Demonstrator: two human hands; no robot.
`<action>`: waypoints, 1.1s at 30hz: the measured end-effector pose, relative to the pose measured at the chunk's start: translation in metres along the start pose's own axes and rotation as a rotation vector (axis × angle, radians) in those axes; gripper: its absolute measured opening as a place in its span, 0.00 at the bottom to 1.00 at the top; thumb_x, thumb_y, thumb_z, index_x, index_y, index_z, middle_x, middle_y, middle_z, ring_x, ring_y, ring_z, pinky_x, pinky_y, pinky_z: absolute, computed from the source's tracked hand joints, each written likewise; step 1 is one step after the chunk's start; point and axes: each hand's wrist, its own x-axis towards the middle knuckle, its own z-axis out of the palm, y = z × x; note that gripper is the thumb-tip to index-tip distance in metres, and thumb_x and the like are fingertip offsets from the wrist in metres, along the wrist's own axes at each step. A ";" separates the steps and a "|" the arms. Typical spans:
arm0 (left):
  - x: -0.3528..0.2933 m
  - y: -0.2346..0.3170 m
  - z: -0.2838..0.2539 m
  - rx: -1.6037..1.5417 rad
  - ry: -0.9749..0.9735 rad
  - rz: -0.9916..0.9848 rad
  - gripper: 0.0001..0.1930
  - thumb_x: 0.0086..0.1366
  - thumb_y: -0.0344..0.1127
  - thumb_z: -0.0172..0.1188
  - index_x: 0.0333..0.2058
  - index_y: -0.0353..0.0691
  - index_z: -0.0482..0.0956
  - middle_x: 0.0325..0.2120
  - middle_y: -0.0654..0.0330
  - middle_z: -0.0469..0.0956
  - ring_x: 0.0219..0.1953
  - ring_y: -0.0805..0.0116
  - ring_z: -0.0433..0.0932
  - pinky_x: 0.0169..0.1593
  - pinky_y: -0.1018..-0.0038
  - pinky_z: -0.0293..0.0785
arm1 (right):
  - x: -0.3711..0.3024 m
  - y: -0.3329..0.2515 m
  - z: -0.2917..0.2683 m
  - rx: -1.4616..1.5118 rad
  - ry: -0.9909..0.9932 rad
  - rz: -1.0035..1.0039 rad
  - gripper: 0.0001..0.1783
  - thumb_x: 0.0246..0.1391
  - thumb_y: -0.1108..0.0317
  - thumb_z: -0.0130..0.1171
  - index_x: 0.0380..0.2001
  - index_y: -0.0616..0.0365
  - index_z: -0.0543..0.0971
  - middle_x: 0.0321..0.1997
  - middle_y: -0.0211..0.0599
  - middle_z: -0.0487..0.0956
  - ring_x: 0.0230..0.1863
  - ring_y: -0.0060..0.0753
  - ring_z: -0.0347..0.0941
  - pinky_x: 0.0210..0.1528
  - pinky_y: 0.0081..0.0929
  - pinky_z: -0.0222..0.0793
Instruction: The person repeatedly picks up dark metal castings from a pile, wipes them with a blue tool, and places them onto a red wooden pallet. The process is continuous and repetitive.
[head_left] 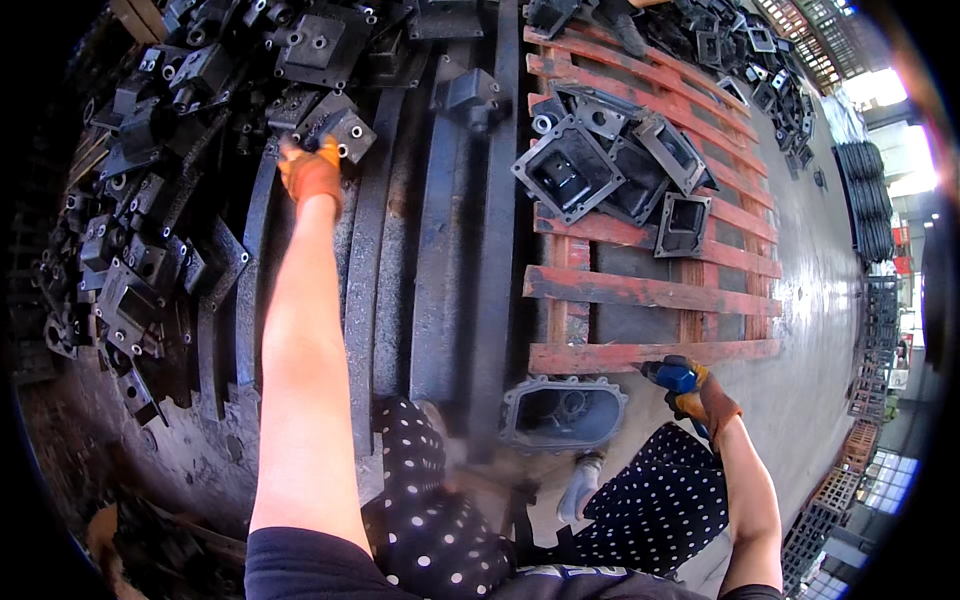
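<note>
My left hand (312, 172), in an orange glove, reaches far forward to the pile at the left. Its fingers are closed on the near edge of a black metal casting (350, 132) with bright round holes; the fingertips are partly hidden. My right hand (702, 400), also gloved, is low on the right beside the pallet's near edge. It is wrapped round a blue and black hand-held power tool (676, 376), whose exact kind I cannot make out. Several black frame-like castings (567, 170) lie together on the red wooden pallet (650, 290).
A heap of black castings (125, 300) covers the left side. Long dark metal beams (440, 260) run between heap and pallet. Near my knees lies a grey oval housing (563, 412), with a pale glove (580, 488) close by. More castings (780, 90) sit on the floor at far right.
</note>
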 end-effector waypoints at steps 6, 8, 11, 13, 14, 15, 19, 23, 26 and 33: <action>0.088 -0.058 0.028 -0.089 -0.411 0.415 0.25 0.69 0.51 0.48 0.62 0.54 0.63 0.52 0.42 0.71 0.54 0.48 0.72 0.58 0.66 0.66 | -0.001 -0.004 0.006 0.022 -0.014 -0.034 0.32 0.45 0.83 0.56 0.56 0.51 0.71 0.35 0.30 0.79 0.29 0.24 0.73 0.25 0.25 0.71; 0.090 -0.058 0.029 -0.213 -0.478 0.313 0.25 0.69 0.54 0.48 0.60 0.50 0.67 0.50 0.44 0.73 0.52 0.51 0.73 0.57 0.66 0.65 | -0.003 -0.005 0.004 0.087 -0.043 -0.032 0.32 0.45 0.83 0.56 0.57 0.51 0.71 0.36 0.30 0.79 0.29 0.24 0.73 0.26 0.24 0.71; 0.087 -0.066 0.036 -0.043 -0.319 0.484 0.22 0.70 0.48 0.49 0.58 0.45 0.71 0.48 0.52 0.77 0.47 0.65 0.73 0.57 0.71 0.64 | 0.003 -0.007 0.000 0.202 -0.060 0.075 0.31 0.47 0.83 0.56 0.57 0.51 0.71 0.38 0.31 0.79 0.30 0.24 0.74 0.26 0.25 0.71; 0.072 -0.055 0.032 -0.378 -0.558 0.133 0.29 0.65 0.56 0.53 0.54 0.37 0.73 0.48 0.53 0.77 0.46 0.63 0.73 0.55 0.70 0.65 | 0.009 0.008 -0.002 -0.004 -0.017 -0.097 0.30 0.48 0.83 0.55 0.57 0.52 0.71 0.39 0.31 0.79 0.31 0.24 0.74 0.26 0.25 0.70; 0.053 -0.043 0.020 -0.537 -0.672 -0.049 0.33 0.63 0.59 0.55 0.52 0.33 0.75 0.48 0.54 0.77 0.46 0.62 0.74 0.55 0.70 0.65 | 0.007 0.012 -0.001 -0.022 -0.005 -0.116 0.30 0.48 0.83 0.55 0.56 0.52 0.72 0.40 0.31 0.79 0.31 0.24 0.74 0.28 0.25 0.71; 0.031 -0.035 0.011 -0.650 -0.754 -0.054 0.38 0.57 0.64 0.59 0.47 0.28 0.78 0.47 0.54 0.77 0.46 0.60 0.73 0.53 0.69 0.65 | 0.005 0.013 0.000 -0.043 0.005 -0.137 0.29 0.48 0.83 0.55 0.56 0.52 0.72 0.41 0.30 0.79 0.32 0.25 0.74 0.29 0.24 0.71; -0.011 -0.051 0.024 -0.810 -0.584 -0.009 0.37 0.55 0.59 0.65 0.51 0.30 0.74 0.39 0.54 0.79 0.43 0.63 0.76 0.52 0.72 0.68 | 0.012 0.003 -0.001 -0.259 0.007 -0.196 0.31 0.44 0.81 0.57 0.55 0.53 0.73 0.40 0.31 0.79 0.31 0.24 0.73 0.30 0.25 0.73; -0.011 -0.046 0.032 -0.753 -0.761 0.289 0.28 0.58 0.43 0.66 0.51 0.28 0.73 0.40 0.52 0.80 0.41 0.62 0.78 0.49 0.70 0.71 | 0.001 -0.042 0.002 -0.081 -0.088 0.097 0.31 0.46 0.78 0.57 0.57 0.51 0.71 0.48 0.27 0.79 0.37 0.22 0.74 0.35 0.22 0.71; -0.057 -0.016 0.007 -0.648 -0.516 0.310 0.22 0.58 0.37 0.66 0.48 0.29 0.75 0.36 0.50 0.81 0.36 0.63 0.79 0.42 0.69 0.73 | 0.003 -0.020 0.003 -0.279 0.040 -0.147 0.32 0.42 0.81 0.57 0.55 0.51 0.73 0.37 0.28 0.79 0.28 0.23 0.72 0.24 0.25 0.70; -0.105 0.020 -0.068 -0.048 -0.478 0.914 0.10 0.54 0.38 0.63 0.29 0.37 0.78 0.27 0.39 0.75 0.32 0.37 0.74 0.35 0.58 0.73 | -0.003 -0.019 0.012 -0.073 -0.010 -0.003 0.30 0.45 0.80 0.57 0.55 0.49 0.72 0.38 0.25 0.79 0.29 0.20 0.71 0.27 0.21 0.69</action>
